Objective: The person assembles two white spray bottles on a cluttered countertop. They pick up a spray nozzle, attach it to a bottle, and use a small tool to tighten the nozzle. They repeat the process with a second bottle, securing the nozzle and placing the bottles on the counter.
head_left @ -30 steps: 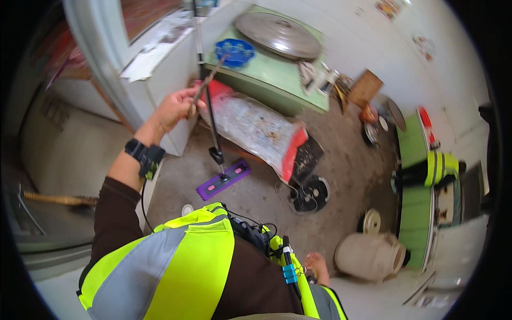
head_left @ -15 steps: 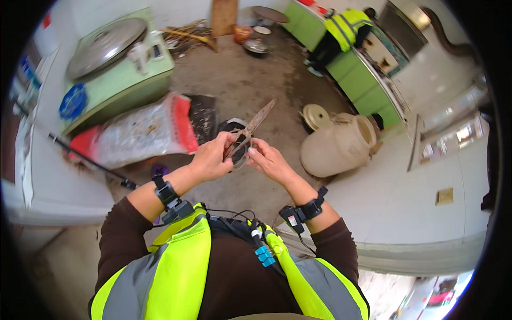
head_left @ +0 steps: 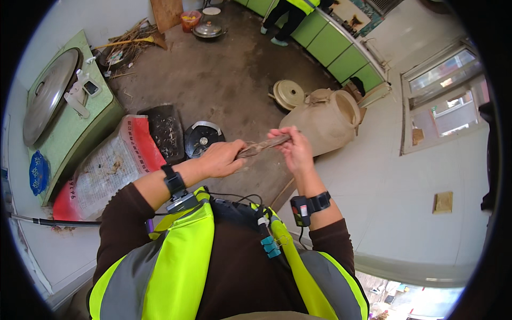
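Observation:
A pair of old, rusty scissors (head_left: 262,145) lies nearly level between my hands, its blades pointing right. My left hand (head_left: 221,159) is closed round the handle end, and its fingers hide most of the loops. At the blade tip, my right hand (head_left: 296,152) has its fingers and thumb round the metal, palm turned partly up. Below and left of the scissors, a black round object with a grey handle (head_left: 202,140) stands on the floor beside a dark, dirty tray (head_left: 166,132). A large beige jar (head_left: 324,124) lies tilted just beyond my right hand.
A red and white sack (head_left: 114,165) leans by the green counter (head_left: 104,120), which carries a big metal lid (head_left: 52,96). Sticks (head_left: 130,45) and a lidded pan (head_left: 208,30) lie farther off. A person (head_left: 290,13) stands at the green cabinets (head_left: 333,48).
The scissors have turned from pointing up and away to pointing right. My right hand has moved from the handles to the blade tip. The view has swung right.

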### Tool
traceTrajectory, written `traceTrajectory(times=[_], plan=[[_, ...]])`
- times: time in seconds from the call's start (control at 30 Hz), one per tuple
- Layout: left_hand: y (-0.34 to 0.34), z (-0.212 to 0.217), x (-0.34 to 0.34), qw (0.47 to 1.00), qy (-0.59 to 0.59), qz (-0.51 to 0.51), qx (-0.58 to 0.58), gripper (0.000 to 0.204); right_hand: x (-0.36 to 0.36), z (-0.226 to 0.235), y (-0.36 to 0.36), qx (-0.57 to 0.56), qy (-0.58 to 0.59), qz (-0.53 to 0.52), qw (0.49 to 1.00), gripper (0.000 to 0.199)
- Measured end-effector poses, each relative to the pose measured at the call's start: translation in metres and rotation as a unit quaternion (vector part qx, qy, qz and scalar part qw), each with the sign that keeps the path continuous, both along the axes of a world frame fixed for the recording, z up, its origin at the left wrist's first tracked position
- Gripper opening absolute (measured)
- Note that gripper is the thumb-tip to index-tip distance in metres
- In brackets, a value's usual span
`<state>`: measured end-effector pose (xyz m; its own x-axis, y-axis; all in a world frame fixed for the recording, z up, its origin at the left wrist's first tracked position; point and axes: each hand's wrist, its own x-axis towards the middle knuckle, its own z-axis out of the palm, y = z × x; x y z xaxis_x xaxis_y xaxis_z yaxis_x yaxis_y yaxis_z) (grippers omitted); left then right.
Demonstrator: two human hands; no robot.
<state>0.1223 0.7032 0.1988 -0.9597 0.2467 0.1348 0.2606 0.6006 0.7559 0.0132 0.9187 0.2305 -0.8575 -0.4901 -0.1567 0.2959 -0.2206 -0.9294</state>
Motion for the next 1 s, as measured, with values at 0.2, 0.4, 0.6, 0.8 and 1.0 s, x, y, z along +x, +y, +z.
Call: traceTrajectory(times=[0.2,0.4,0.6,0.8,1.0], plan=[[-0.021,-0.020,-0.092,0.992,-0.049,0.010,-0.113,0.032,-0.112,-0.032,0.088,0.412,0.158,-0.060,0.895,0.034],[0.009,-0.039,-0.240,0.985,-0.144,-0.050,-0.081,0.032,-0.226,-0.050,0.047,0.464,0.712,0.081,0.522,0.039],[0.002,-0.028,-0.349,0.976,-0.203,-0.075,0.038,0.035,-0.380,-0.059,0.049,0.506,0.611,0.246,0.557,0.015],[-0.095,-0.030,-0.387,0.965,-0.228,0.130,0.014,0.035,-0.497,-0.056,0.009,0.678,0.505,0.261,0.466,0.028],[-0.158,-0.028,-0.472,0.978,-0.183,0.093,0.034,0.035,-0.543,-0.042,-0.163,0.329,0.725,0.320,0.514,0.072]])
